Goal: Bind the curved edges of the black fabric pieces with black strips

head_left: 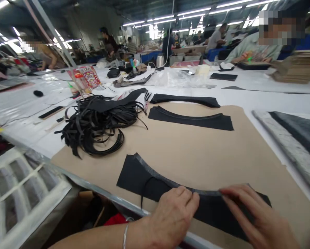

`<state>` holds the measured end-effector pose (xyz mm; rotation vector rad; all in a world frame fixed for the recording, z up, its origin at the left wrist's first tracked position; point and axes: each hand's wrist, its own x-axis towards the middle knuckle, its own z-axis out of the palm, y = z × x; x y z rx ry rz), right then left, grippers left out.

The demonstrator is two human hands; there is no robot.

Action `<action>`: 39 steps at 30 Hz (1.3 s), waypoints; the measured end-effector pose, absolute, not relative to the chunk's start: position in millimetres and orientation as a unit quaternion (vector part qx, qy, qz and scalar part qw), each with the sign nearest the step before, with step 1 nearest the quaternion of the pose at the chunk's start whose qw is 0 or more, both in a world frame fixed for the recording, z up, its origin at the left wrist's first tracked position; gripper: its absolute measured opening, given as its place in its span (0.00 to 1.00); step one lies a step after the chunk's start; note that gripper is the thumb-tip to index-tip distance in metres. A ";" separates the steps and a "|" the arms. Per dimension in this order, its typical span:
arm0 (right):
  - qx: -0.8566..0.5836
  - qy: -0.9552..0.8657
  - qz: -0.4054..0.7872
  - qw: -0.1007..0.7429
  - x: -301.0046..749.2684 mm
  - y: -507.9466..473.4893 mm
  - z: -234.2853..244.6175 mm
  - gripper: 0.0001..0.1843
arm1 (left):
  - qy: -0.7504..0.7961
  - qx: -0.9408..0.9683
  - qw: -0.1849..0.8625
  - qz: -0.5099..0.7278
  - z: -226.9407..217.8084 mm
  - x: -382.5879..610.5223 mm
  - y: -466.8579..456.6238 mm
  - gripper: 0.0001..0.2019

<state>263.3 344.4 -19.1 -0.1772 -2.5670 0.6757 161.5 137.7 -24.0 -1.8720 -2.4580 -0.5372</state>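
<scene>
A curved black fabric piece (pixel 141 176) lies on a brown cardboard sheet (pixel 196 152) at the near table edge. A thin grey strip runs along its upper edge. My left hand (pixel 174 214) rests on the piece with fingers bent, its fingertips pressing the strip down. My right hand (pixel 256 214) lies on the right part of the same piece, fingers stretched flat along the strip. Neither hand lifts anything. A thin black cord hangs from the piece beside my left hand.
A tangle of black strips (pixel 100 121) lies to the left. Two more curved black pieces (pixel 191 119) (pixel 186 100) lie farther back. A grey roll of material (pixel 295 141) sits at the right. A red snack packet (pixel 86 77) and other people stand beyond.
</scene>
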 end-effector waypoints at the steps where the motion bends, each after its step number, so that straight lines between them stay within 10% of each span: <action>1: -0.016 -0.938 0.256 0.234 256.4 329.0 -17.6 0.10 | -0.789 -0.579 0.008 -0.204 -22.3 161.0 133.7 0.18; 6: 0.083 -0.939 0.272 0.194 231.2 280.8 -28.9 0.13 | -0.862 -0.403 0.067 -0.300 -6.1 142.3 100.6 0.11; 25: 0.126 -0.959 0.186 0.174 222.7 274.0 -42.6 0.27 | -0.843 -0.232 -0.255 -0.414 -0.1 74.1 69.7 0.08; 39: 0.133 -0.952 0.138 0.240 224.3 273.3 -53.2 0.26 | -0.918 -0.294 -0.157 -0.214 14.2 62.7 84.0 0.08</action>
